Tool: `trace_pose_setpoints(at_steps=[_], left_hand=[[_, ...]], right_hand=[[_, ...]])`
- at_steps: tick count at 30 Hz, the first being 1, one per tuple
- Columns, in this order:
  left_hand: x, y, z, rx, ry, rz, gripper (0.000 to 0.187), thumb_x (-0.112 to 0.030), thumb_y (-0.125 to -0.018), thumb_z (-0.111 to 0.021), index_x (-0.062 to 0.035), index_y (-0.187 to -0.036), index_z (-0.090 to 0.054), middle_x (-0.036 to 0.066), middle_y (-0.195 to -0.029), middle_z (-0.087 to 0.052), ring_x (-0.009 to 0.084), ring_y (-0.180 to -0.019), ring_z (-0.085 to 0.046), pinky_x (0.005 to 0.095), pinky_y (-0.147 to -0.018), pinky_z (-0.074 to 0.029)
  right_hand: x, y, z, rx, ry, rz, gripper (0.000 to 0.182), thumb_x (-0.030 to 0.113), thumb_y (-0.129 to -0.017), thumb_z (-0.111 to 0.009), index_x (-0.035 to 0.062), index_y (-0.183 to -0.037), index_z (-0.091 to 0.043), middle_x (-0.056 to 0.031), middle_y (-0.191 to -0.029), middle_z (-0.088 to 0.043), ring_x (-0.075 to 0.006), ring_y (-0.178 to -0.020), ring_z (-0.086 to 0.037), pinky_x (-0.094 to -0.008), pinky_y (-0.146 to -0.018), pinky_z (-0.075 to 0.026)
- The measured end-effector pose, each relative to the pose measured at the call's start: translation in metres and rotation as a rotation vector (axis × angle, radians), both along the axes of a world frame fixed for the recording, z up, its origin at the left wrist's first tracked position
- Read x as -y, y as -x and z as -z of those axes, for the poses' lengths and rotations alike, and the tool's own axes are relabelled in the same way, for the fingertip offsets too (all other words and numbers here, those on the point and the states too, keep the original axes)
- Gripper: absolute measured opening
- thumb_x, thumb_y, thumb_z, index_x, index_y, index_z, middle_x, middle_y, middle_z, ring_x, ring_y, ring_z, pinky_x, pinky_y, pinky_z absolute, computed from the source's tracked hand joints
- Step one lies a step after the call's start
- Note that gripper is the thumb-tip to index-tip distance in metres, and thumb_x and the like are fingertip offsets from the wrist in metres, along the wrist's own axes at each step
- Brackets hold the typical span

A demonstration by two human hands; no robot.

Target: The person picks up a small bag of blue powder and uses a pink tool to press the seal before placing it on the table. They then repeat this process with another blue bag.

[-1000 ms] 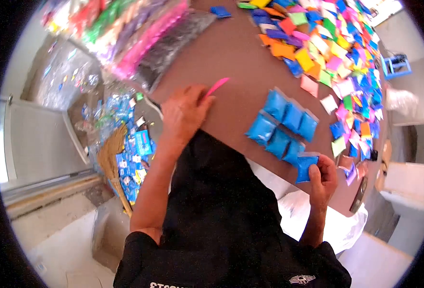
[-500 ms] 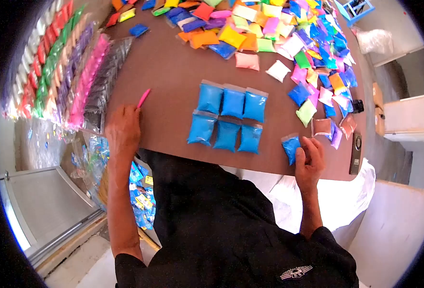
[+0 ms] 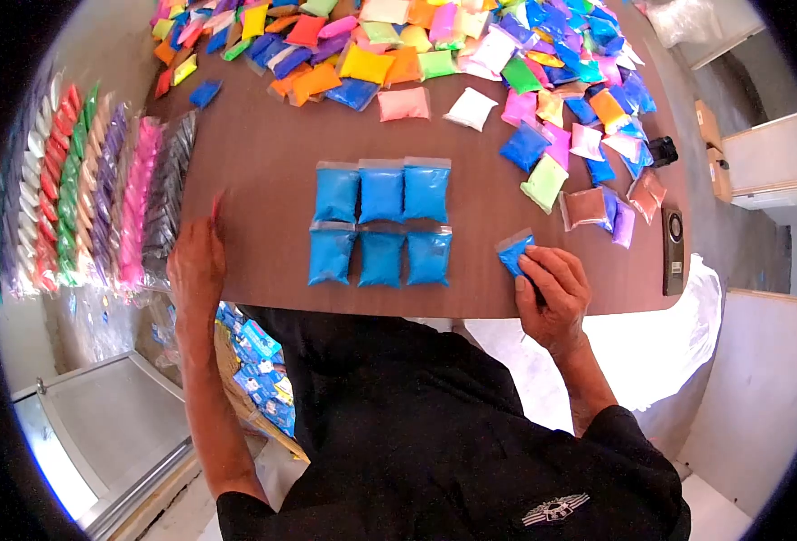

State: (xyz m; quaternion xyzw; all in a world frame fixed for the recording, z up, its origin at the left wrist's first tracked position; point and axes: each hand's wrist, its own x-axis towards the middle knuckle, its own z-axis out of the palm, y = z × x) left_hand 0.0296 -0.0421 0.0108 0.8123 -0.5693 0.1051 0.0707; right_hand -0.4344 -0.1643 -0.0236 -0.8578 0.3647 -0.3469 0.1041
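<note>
Six blue packets [image 3: 381,197] lie in two rows of three on the brown table [image 3: 263,135]. To their right, my right hand [image 3: 554,293] has its fingers closed on another blue packet [image 3: 512,250], covering part of it. My left hand [image 3: 197,266] rests at the table's left edge with a thin pink-red object [image 3: 216,207], blurred, sticking up from its fingers.
Many coloured packets [image 3: 362,63] are heaped along the far side and right of the table. Rows of twisted coloured packs [image 3: 101,198] hang at the left. A dark device [image 3: 673,252] lies at the right edge, with a black object [image 3: 663,151] above it.
The view has shifted, moving the table contents left. My right hand has closed on the single blue packet, which is now tilted. My left hand still holds the pink-red object.
</note>
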Motion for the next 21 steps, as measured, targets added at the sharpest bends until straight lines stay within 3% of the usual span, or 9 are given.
trace_pose_setpoints(at_steps=[6, 12, 16, 18, 21], left_hand=[[0.001, -0.009, 0.003, 0.001, 0.019, -0.036, 0.013, -0.014, -0.095, -0.058, -0.0019, -0.098, -0.060, 0.022, -0.093, -0.065, 0.0452, -0.084, -0.065, 0.0538, -0.073, -0.051], [0.000, 0.023, -0.029, -0.177, 0.166, -0.155, 0.012, -0.010, -0.095, -0.061, -0.0014, -0.101, -0.067, 0.021, -0.094, -0.069, 0.0402, -0.082, -0.068, 0.0466, -0.071, -0.052], [0.008, 0.105, -0.068, -0.310, 0.367, 0.095, 0.015, -0.001, -0.092, -0.065, -0.0015, -0.105, -0.070, 0.016, -0.089, -0.069, 0.0292, -0.076, -0.068, 0.0385, -0.066, -0.052], [0.013, 0.156, -0.083, -0.434, 0.243, 0.197, 0.014, -0.001, -0.091, -0.066, -0.0018, -0.105, -0.069, 0.016, -0.085, -0.066, 0.0307, -0.072, -0.066, 0.0395, -0.064, -0.051], [0.027, 0.213, -0.062, -0.620, 0.123, 0.365, 0.012, -0.003, -0.090, -0.068, -0.0019, -0.102, -0.069, 0.015, -0.084, -0.065, 0.0323, -0.072, -0.065, 0.0403, -0.064, -0.052]], right_hand=[[-0.001, 0.001, -0.004, -0.006, -0.005, -0.002, 0.025, 0.006, -0.078, -0.075, 0.0035, -0.103, -0.074, -0.0121, -0.110, -0.071, -0.0316, -0.101, -0.067, -0.0422, -0.090, -0.055], [-0.002, 0.002, -0.013, -0.085, -0.011, -0.051, 0.033, 0.008, -0.075, -0.077, 0.0066, -0.108, -0.073, -0.0088, -0.114, -0.070, -0.0310, -0.107, -0.065, -0.0428, -0.092, -0.053], [0.000, 0.002, -0.007, -0.073, 0.010, -0.051, 0.033, 0.009, -0.075, -0.078, 0.0070, -0.107, -0.073, -0.0081, -0.114, -0.070, -0.0304, -0.108, -0.064, -0.0422, -0.091, -0.052], [0.000, 0.004, -0.006, -0.074, -0.003, -0.067, 0.033, 0.009, -0.074, -0.078, 0.0072, -0.106, -0.074, -0.0086, -0.115, -0.070, -0.0305, -0.107, -0.064, -0.0422, -0.090, -0.052], [-0.005, 0.011, -0.007, -0.081, -0.014, -0.054, 0.031, 0.009, -0.074, -0.079, 0.0071, -0.105, -0.074, -0.0092, -0.112, -0.069, -0.0306, -0.106, -0.064, -0.0428, -0.089, -0.053]])
